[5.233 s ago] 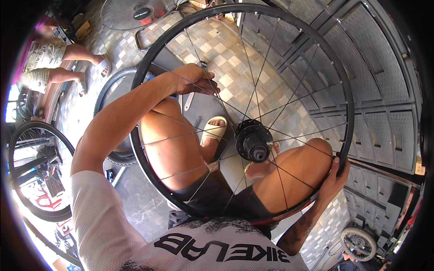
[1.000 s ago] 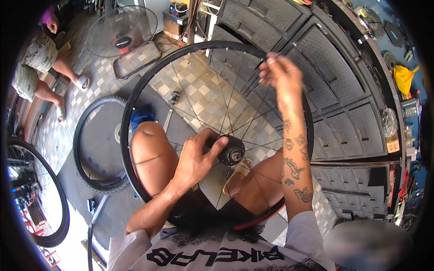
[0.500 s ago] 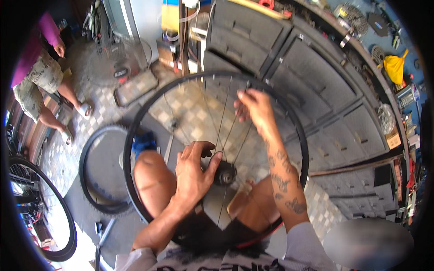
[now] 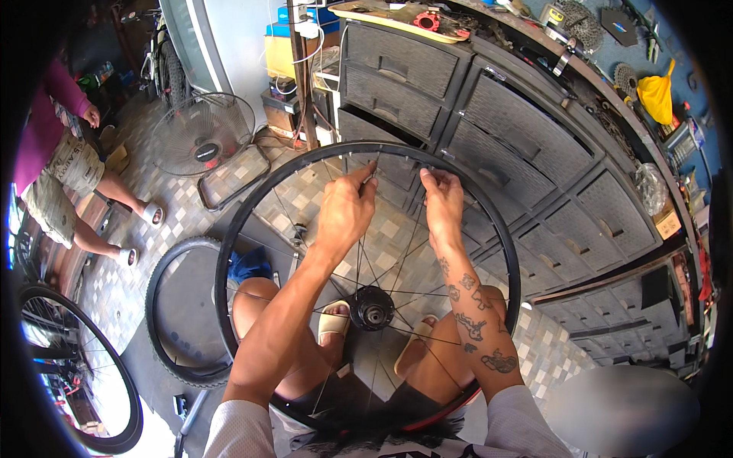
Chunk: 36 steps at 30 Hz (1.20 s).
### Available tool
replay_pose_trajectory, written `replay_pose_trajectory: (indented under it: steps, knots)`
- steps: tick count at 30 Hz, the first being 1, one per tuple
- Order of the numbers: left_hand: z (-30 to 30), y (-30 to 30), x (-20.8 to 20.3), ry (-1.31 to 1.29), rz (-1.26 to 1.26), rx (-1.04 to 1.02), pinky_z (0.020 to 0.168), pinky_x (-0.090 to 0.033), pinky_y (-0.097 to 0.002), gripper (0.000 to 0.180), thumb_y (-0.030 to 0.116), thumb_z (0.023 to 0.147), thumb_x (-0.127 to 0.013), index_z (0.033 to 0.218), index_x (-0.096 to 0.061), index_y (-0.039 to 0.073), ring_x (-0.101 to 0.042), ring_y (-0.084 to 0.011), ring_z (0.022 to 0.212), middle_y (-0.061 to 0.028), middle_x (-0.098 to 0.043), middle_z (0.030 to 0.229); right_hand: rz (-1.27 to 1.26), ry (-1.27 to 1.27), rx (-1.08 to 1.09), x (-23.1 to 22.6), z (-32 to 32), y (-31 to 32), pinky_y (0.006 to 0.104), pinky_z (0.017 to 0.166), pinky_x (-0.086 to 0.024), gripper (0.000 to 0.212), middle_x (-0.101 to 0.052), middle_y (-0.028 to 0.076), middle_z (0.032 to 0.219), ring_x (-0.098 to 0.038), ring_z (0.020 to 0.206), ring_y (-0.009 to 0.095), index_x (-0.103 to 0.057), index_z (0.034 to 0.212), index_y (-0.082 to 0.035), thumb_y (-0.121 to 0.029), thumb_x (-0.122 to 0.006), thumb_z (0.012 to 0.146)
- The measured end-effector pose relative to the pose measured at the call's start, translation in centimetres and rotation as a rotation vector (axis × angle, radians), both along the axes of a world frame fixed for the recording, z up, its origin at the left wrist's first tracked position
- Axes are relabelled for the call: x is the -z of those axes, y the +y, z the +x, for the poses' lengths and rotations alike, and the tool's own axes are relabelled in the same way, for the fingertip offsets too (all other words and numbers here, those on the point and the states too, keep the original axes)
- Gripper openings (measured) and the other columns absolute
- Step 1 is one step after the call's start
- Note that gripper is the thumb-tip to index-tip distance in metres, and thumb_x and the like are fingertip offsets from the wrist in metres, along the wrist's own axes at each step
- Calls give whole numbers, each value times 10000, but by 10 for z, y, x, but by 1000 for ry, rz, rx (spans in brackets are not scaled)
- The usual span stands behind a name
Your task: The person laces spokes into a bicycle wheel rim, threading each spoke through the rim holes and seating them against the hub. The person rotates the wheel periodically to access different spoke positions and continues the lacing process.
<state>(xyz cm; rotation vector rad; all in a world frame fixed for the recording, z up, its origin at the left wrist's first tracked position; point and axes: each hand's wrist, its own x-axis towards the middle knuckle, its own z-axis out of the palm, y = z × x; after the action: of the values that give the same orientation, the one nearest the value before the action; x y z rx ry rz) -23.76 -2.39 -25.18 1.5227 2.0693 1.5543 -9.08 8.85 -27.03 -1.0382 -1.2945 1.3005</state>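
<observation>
A bicycle wheel with a black rim (image 4: 229, 221) lies across my lap, its black hub (image 4: 372, 308) between my knees. Thin spokes run from the hub, and some reach the far part of the rim. My left hand (image 4: 347, 210) is closed near the far rim, thumb and forefinger pinching a spoke (image 4: 360, 263) by its outer end. To its right, just inside the rim, my right hand (image 4: 444, 202) pinches another spoke (image 4: 414, 233) near its end. Its fingertips partly hide what lies between them.
A loose tyre (image 4: 164, 343) lies on a dark mat to the left, near a floor pump (image 4: 187, 420). Beyond stand a fan (image 4: 202, 141) and a person (image 4: 65, 145). Grey drawers (image 4: 519, 130) line the far right. Another wheel (image 4: 126, 397) stands at the left edge.
My left hand has moved from beside the hub up to the far rim and closed. My right hand stays near the rim, its fingers now turned toward it. The view has shifted slightly.
</observation>
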Motion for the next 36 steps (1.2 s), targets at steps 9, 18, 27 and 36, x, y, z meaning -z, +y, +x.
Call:
replay_pose_trajectory:
  steps: [9, 18, 27, 36]
  knots:
    - [0, 10, 3, -104, -157, 218, 801, -570, -380, 355, 149, 992, -649, 1308, -748, 21, -760, -238, 830, -263, -777, 960, -357, 428, -189, 3, -7, 11, 376, 899, -587, 297, -695, 80, 1124, -682, 1045, 212, -645, 1196, -73, -305, -737, 1035]
    - [8, 5, -3, -172, -164, 146, 795, -584, -410, 353, 103, 945, -643, 1259, -752, -17, -783, -346, 823, -304, -743, 916, -528, 289, -340, 4, -23, 32, 345, 836, -599, 250, -786, 46, 1124, -707, 952, 173, -745, 1150, -86, -297, -763, 1016]
    - [7, 8, 4, -168, -130, 160, 730, -549, -369, 370, 123, 978, -639, 1314, -745, 9, -675, -169, 732, -222, -766, 871, -531, 269, -383, 8, -21, 35, 315, 899, -568, 273, -764, 8, 1192, -662, 991, 144, -745, 1198, -120, -303, -787, 998]
    - [14, 13, 6, -244, -59, 143, 817, -584, -444, 286, 138, 953, -663, 1177, -777, 3, -777, -386, 864, -284, -740, 870, -580, 312, -397, 7, -19, 37, 294, 797, -545, 229, -793, 5, 1135, -686, 923, 125, -752, 1143, -128, -290, -792, 986]
